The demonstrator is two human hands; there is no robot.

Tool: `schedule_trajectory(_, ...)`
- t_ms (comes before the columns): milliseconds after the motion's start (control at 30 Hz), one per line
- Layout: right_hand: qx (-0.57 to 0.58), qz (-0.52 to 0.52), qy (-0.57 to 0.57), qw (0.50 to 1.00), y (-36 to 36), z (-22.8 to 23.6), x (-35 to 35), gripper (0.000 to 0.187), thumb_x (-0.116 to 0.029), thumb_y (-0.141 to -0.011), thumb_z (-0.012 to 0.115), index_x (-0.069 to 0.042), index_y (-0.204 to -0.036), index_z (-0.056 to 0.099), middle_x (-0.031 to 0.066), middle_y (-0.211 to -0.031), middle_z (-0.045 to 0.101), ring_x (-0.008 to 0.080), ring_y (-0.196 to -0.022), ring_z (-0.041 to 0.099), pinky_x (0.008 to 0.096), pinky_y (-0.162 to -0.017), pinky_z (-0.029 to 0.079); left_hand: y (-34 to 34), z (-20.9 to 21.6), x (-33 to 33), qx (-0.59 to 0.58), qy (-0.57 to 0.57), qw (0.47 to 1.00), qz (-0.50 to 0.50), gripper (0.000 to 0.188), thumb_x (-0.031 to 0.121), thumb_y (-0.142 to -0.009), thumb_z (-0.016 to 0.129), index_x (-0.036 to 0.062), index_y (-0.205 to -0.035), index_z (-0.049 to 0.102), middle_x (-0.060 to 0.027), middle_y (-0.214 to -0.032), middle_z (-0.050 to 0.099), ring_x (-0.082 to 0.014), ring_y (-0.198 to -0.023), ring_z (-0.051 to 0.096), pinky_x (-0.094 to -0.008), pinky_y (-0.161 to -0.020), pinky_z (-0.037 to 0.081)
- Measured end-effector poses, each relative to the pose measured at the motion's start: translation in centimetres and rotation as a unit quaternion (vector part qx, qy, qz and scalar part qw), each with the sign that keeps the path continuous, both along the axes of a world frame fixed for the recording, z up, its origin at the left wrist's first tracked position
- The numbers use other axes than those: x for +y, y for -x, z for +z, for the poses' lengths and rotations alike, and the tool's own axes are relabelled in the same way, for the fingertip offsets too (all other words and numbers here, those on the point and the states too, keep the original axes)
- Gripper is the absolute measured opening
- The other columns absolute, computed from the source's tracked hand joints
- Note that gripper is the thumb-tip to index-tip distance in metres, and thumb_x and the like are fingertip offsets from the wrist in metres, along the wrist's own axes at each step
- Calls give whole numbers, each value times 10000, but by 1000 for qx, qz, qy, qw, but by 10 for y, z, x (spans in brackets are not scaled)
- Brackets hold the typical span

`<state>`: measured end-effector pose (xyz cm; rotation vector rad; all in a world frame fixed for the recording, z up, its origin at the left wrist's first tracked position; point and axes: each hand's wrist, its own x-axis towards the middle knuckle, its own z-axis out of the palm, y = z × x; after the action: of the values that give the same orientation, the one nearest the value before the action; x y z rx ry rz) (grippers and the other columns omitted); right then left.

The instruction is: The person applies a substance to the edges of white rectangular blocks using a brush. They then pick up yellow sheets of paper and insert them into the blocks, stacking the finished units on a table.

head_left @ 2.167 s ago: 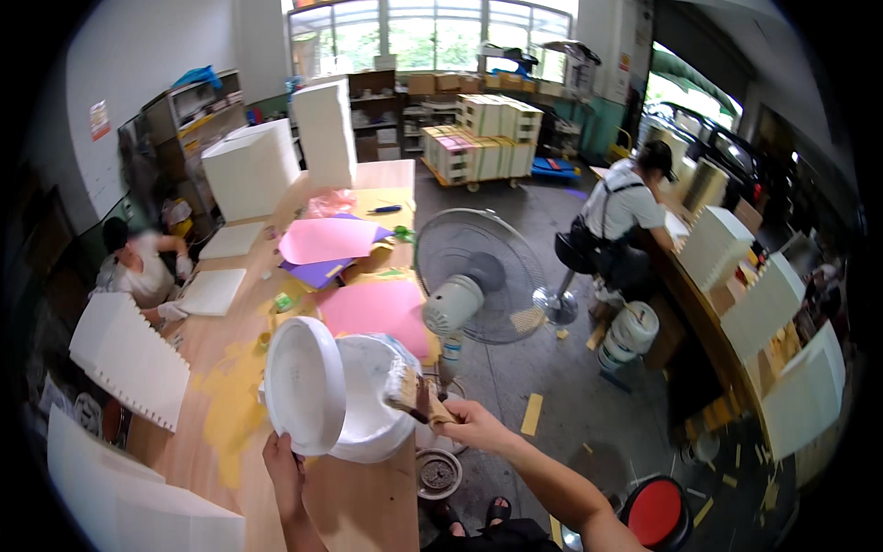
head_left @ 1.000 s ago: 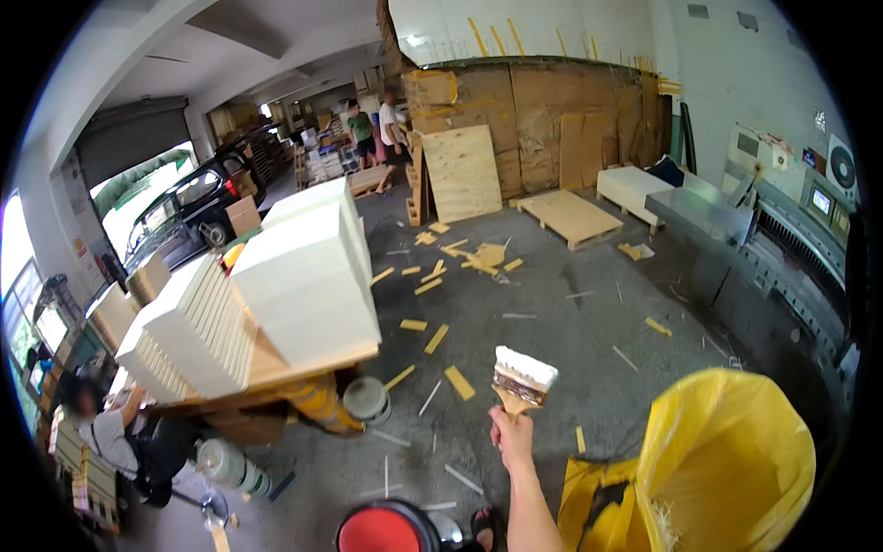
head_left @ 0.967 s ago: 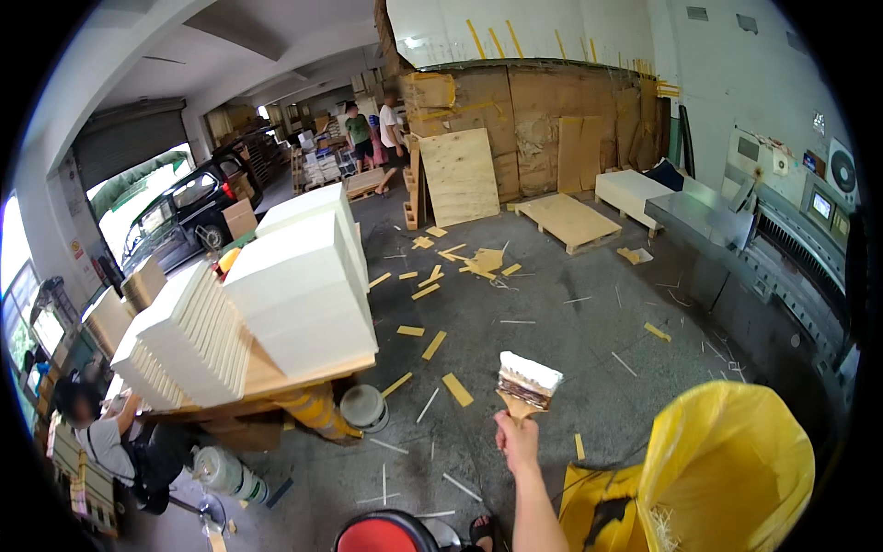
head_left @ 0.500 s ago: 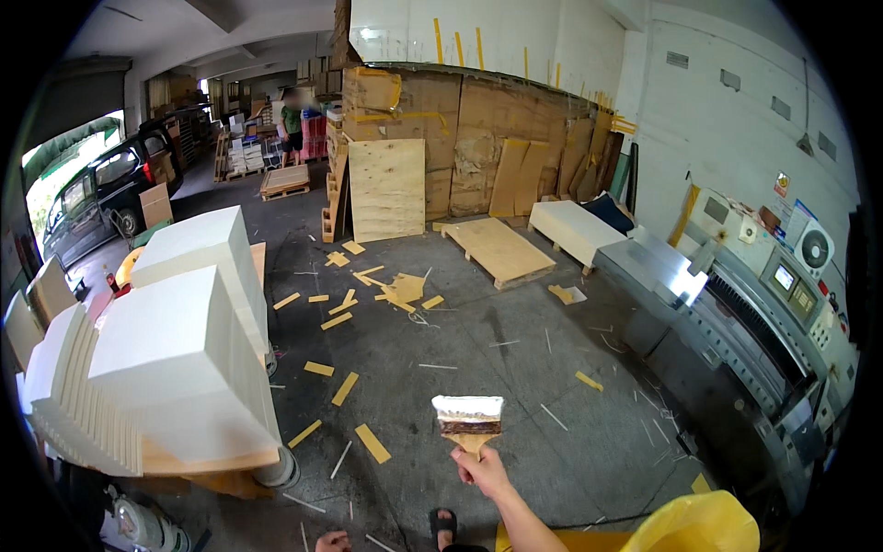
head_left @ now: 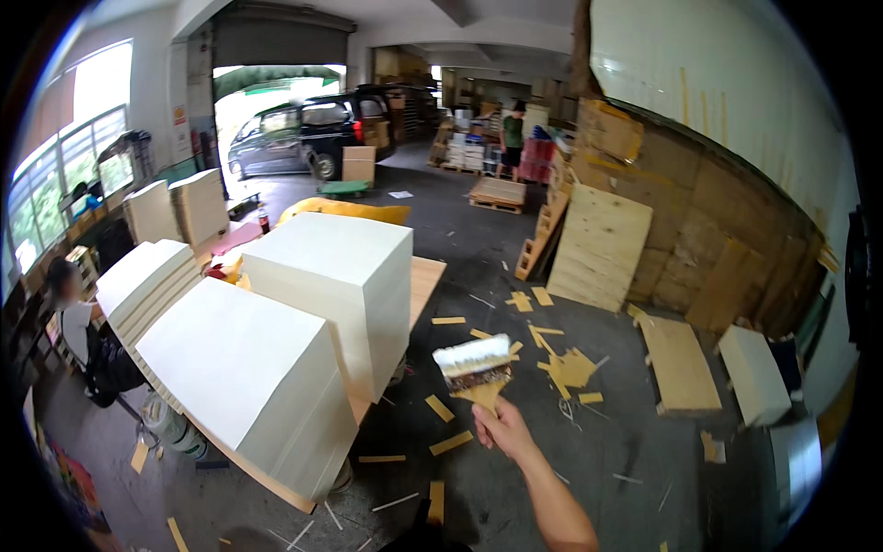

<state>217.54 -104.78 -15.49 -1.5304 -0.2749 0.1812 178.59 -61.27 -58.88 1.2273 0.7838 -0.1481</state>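
Note:
A wide flat paintbrush (head_left: 475, 366) with white-coated bristles and a wooden handle is held up in front of me. My right hand (head_left: 501, 429) grips its handle, bristles pointing up and away. Left of the brush, tall stacks of white paper sheets stand on a wooden board: one nearer block (head_left: 241, 354) and one farther block (head_left: 336, 248). A fanned, stepped stack (head_left: 147, 276) leans along their left side. The brush is apart from the stacks. My left hand is out of the picture.
Yellowish cardboard scraps (head_left: 572, 368) and thin white strips litter the floor. A person (head_left: 81, 322) sits at the far left beside buckets (head_left: 166, 416); another (head_left: 512, 138) stands at the back. Low pallets (head_left: 679, 363) lie to the right. A dark van (head_left: 317, 129) is parked by the doorway.
My view has swung left, bringing the paper stacks toward the middle. My left hand has gone out of view. The paintbrush stays in my right hand, now tilted near the stacks.

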Motion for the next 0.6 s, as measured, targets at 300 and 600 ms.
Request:
schedule_trajectory(300, 170, 265, -86, 945, -175, 17, 43, 463, -497, -1037, 413, -65, -954, 556, 33, -651, 512, 135, -494, 495, 274, -412, 360, -114, 38, -186, -207, -350, 910, -80, 272, 244, -947, 605, 30, -1113, 633, -52, -811, 610, -154, -695, 580, -311, -597, 479)
schedule_trajectory(600, 198, 473, -78, 855, -265, -26, 108, 526, -519, -1044, 355, -56, -854, 518, 43, -628, 480, 141, -456, 442, 264, -384, 334, -122, 59, -272, 112, 46, 924, 364, 286, 214, -904, 630, 30, -1122, 653, -4, -701, 529, -139, -577, 504, -318, -530, 453)
